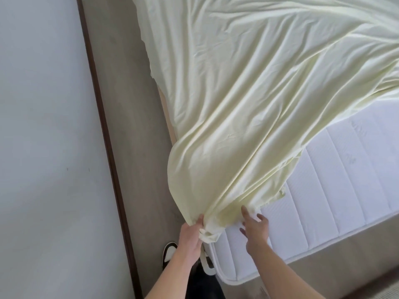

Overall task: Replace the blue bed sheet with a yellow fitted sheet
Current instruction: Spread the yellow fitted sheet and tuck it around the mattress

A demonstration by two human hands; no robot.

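Observation:
A pale yellow fitted sheet (248, 93) lies spread and rumpled over most of the white quilted mattress (336, 175). Its near corner hangs bunched over the mattress's near left corner. My left hand (191, 234) grips that bunched corner of the sheet from the left side. My right hand (254, 226) hovers with spread fingers over the mattress beside the bunch, its fingertips at the sheet's hem. The near right part of the mattress is bare. No blue sheet is in view.
A narrow strip of grey floor (129, 126) runs between the bed and a white wall (43, 126) with a dark skirting board. My black-and-white shoe (169, 253) stands at the bed's corner. Wooden bed frame (167, 113) shows along the left edge.

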